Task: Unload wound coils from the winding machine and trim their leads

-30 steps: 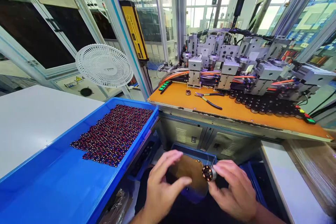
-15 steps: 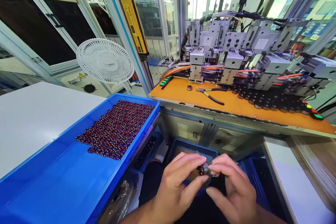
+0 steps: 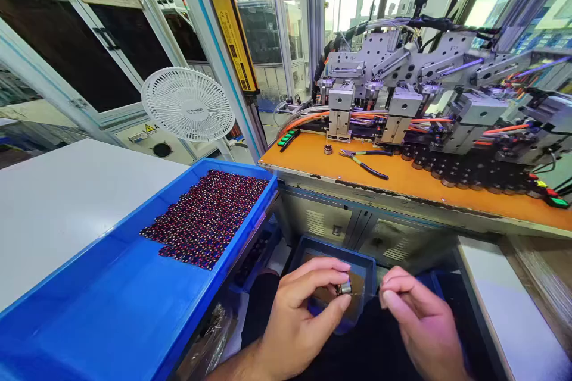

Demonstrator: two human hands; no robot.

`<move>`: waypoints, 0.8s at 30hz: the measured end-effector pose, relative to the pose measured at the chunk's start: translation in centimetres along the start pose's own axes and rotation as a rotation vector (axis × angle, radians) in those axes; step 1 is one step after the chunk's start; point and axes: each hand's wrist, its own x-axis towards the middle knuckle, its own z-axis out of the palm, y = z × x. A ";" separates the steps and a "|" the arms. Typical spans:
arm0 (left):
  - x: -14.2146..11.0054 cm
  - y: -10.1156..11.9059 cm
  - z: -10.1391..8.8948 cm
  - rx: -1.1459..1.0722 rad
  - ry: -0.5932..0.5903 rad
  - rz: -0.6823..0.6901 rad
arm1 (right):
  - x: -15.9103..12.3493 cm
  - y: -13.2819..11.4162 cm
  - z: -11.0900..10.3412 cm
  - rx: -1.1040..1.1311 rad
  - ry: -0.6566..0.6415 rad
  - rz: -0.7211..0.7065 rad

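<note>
My left hand [image 3: 308, 303] pinches a small motor stator [image 3: 344, 287], a silvery cylinder with dark, copper-toned windings, between thumb and fingertips. It is held above a blue crate on the floor. To its right, my right hand [image 3: 415, 309] has thumb and fingers pressed together, apart from the stator. A faint thin strand seems to stretch from the stator toward those fingertips, too fine to make out surely.
On the orange bench lie a similar round part [image 3: 328, 149] and cutting pliers [image 3: 366, 162], before a row of metal fixtures [image 3: 342, 110]. Many small dark parts fill one end of a blue tray [image 3: 111, 309] at left. A blue crate [image 3: 370, 268] and a white fan [image 3: 187, 104] are nearby.
My right hand has moved away from the stator to the right, its fingers now closed together. The fixtures' upper arms have tilted. My left hand keeps hold of the stator.
</note>
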 end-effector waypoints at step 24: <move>-0.6 -0.7 -1.9 -0.011 0.116 0.031 | 14.4 -0.1 -0.3 -0.709 -0.032 -0.321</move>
